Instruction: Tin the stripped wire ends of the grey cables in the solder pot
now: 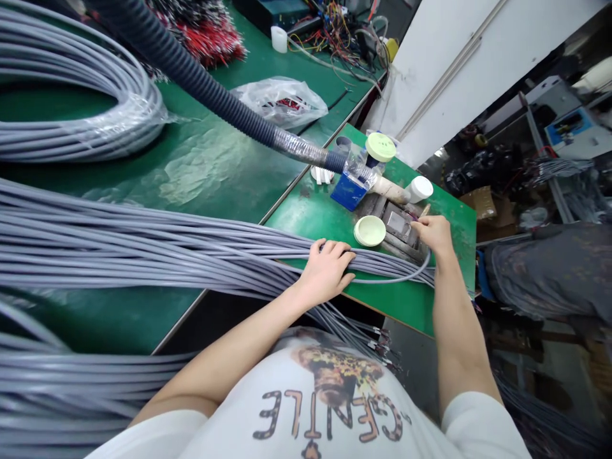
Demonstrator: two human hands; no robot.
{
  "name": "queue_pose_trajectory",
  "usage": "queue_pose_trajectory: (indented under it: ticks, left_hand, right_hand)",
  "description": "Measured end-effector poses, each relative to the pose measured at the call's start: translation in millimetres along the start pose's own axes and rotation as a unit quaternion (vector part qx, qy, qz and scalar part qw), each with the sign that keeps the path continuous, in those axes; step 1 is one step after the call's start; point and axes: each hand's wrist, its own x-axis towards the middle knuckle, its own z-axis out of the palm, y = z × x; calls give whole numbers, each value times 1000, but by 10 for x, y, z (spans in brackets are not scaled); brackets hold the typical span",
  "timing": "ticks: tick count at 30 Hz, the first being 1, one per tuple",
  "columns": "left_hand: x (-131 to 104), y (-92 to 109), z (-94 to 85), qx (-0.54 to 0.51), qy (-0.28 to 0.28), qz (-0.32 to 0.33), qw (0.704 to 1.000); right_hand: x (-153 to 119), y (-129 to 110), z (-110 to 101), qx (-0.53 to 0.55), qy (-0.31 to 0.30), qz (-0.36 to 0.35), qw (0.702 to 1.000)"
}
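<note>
1. Green surface [229, 178] carries the grey cable bundle [229, 245] on the near side.
2. Left hand [324, 271] lies over this bundle, fingers apart; light pressure should steady it.
3. Right hand [433, 233] pinches one bent cable [428, 258] by the metal plate [398, 223]; best keep fingertips behind the wires.

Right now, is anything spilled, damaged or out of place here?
The dark ribbed plastic hose looks makeshift, wrapped in clear tape near the square blue box. Thin multicoloured wires lie tangled at the back. The pale patch on the dark-green tabletop may be glare or residue.
</note>
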Motion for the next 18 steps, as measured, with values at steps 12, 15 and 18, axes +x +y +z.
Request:
queue_pose_trajectory:
  ticks: [12,15,18]
  left_hand:
    - [3,13,-25,15,-28,-2,1000]
    - [7,15,-20,14,-26,-1,1000]
    - [10,17,-15,13,-22,-1,1000]
  right_hand:
    - [111,89,353,-48,-28,31,998]
    - [117,91,382,-45,-26,30,998]
    - [110,82,359,-36,-21,23,999]
